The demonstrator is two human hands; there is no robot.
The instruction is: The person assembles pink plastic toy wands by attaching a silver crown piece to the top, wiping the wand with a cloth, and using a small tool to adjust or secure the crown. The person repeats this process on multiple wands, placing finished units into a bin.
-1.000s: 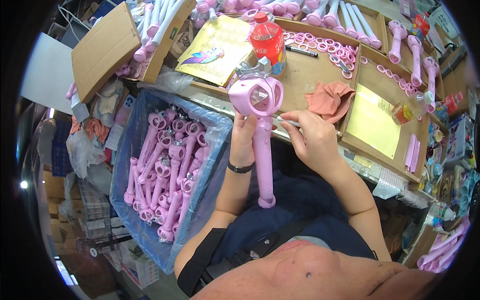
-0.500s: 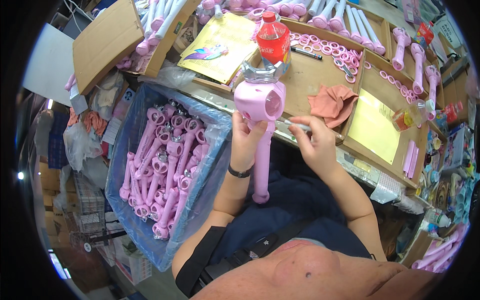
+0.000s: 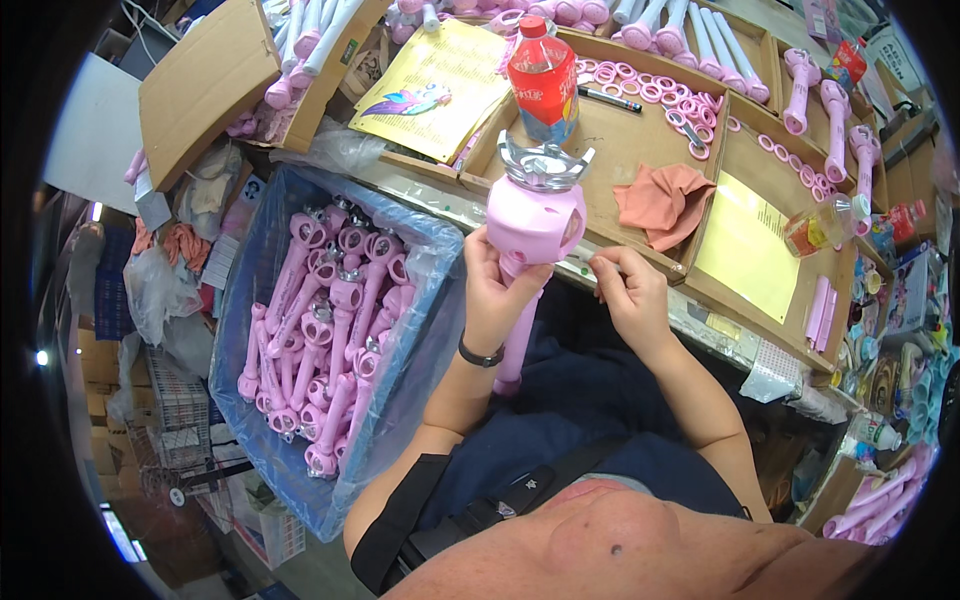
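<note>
My left hand (image 3: 497, 290) is wrapped round the upper handle of a pink toy wand (image 3: 533, 222). The wand stands nearly upright in front of my body, its silver crown (image 3: 545, 168) on top and its round head with cut-out openings just below. Part of the handle is hidden behind my fingers. To the right of the wand, my right hand (image 3: 632, 296) is closed, thumb and forefinger together, apart from the wand. Whatever it pinches, if anything, cannot be made out.
Left of me is a blue-lined bin (image 3: 440, 245) full of similar wands. On the bench lie an orange cloth (image 3: 665, 205), a red-capped bottle (image 3: 543, 80), pink rings (image 3: 650, 92), a marker (image 3: 608, 98) and yellow sheets (image 3: 750, 250). A cardboard box (image 3: 205, 95) holds white-handled parts.
The wand has turned in my left hand and tilted, so its crown's top shows. My right hand has drawn slightly down; the thin pale object in its fingers no longer shows.
</note>
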